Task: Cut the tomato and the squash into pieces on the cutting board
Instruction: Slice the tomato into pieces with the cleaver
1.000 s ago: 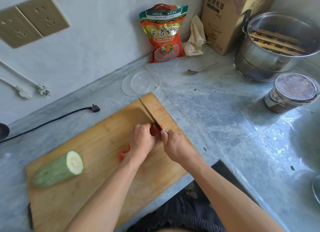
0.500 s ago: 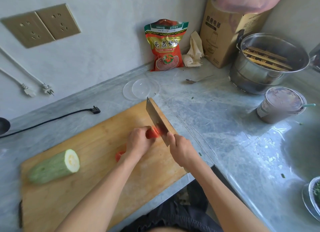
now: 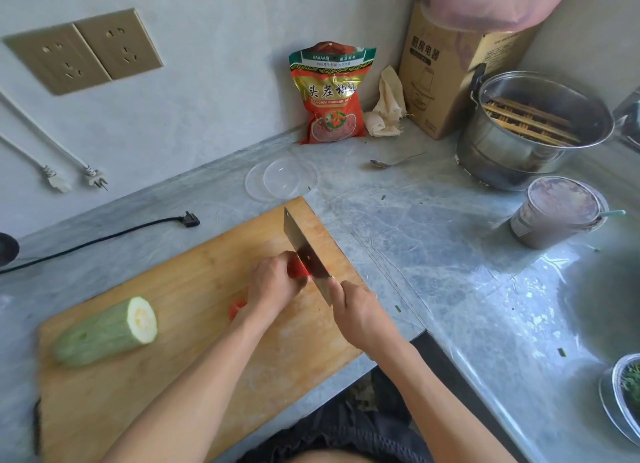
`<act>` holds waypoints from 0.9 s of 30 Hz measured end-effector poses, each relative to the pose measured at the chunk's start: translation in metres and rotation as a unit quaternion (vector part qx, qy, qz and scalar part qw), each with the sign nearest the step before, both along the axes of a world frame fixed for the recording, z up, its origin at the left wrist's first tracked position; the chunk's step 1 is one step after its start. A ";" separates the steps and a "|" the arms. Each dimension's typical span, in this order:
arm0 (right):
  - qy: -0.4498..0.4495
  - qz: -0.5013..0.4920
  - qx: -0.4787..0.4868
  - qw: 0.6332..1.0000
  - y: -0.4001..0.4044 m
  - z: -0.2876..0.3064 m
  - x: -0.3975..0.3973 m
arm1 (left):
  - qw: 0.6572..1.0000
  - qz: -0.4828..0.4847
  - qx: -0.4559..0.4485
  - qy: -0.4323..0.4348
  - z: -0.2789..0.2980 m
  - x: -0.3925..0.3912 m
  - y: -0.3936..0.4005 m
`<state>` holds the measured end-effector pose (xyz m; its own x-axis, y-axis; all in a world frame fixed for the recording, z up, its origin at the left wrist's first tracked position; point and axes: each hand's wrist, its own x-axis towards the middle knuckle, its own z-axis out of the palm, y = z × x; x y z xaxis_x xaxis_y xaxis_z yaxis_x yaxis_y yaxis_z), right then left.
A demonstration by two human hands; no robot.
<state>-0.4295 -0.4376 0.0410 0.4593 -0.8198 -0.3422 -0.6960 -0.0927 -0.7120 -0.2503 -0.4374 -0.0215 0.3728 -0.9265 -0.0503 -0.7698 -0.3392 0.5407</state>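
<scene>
Since the frame 1 second earlier, the cleaver (image 3: 306, 255) has tipped from edge-on to showing its flat side. The right hand (image 3: 356, 312) grips its hidden handle; the left hand (image 3: 273, 282) curls over the tomato (image 3: 297, 268), covering most of it, near the cutting board's (image 3: 194, 289) right edge. A red piece (image 3: 236, 308) shows beside the left wrist. The squash (image 3: 105, 331) lies near the board's left edge, long axis left-right, cut face rightward, blurred.

The setting was a home kitchen. A grey stone countertop (image 3: 433, 241) carried a wooden cutting board (image 3: 194, 289); behind the board stood a food packet (image 3: 332, 95), and to its right a steel steamer pot (image 3: 530, 130).
</scene>
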 end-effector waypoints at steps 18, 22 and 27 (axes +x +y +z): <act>0.027 0.009 -0.019 0.999 -0.001 -0.002 0.003 | 1.000 -0.007 -0.015 0.000 -0.006 0.001 -0.001; 0.035 -0.005 -0.022 0.999 -0.004 -0.008 0.005 | 1.000 -0.004 -0.014 -0.005 -0.006 0.000 -0.002; 0.029 -0.014 -0.015 0.999 -0.008 -0.011 0.012 | 1.000 0.000 -0.020 -0.011 -0.002 -0.004 -0.001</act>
<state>-0.4175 -0.4460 0.0302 0.4152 -0.8426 -0.3431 -0.7393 -0.0927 -0.6670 -0.2538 -0.4383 -0.0239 0.3742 -0.9273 -0.0048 -0.7817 -0.3182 0.5364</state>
